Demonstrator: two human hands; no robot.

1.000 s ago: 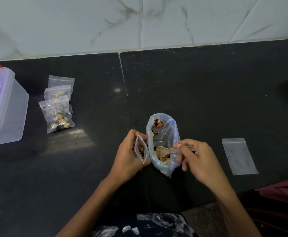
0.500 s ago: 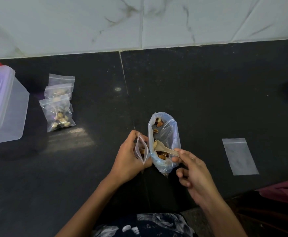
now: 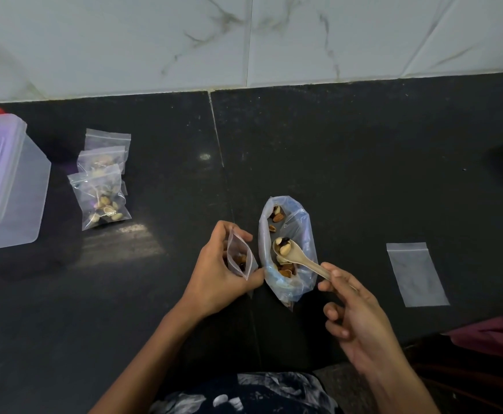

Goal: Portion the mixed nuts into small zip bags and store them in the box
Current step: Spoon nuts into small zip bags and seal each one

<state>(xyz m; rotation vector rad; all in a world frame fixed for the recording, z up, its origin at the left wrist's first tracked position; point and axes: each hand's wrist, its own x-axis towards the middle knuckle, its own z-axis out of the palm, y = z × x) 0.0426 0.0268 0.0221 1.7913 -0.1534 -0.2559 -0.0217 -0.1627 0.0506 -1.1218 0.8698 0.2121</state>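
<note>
My left hand (image 3: 214, 273) grips a small open zip bag (image 3: 239, 257) with a few nuts inside, its mouth held wide. Right beside it stands a larger clear plastic bag of mixed nuts (image 3: 296, 231), open at the top. My right hand (image 3: 355, 312) pinches the handle of a pale wooden spoon (image 3: 301, 259). The spoon's bowl carries a few nuts and sits raised over the big bag's opening. At the far left stands a translucent plastic box (image 3: 14, 186) with a purple lid and red clips.
Three filled small zip bags (image 3: 102, 180) lie stacked next to the box on the black counter (image 3: 364, 162). An empty flat zip bag (image 3: 416, 274) lies at the right. A white marble wall borders the back. A maroon cloth (image 3: 495, 333) shows at lower right.
My right hand has shifted its grip down the handle and lifted the spoon out of the nuts, loaded. The left hand keeps the small bag in place.
</note>
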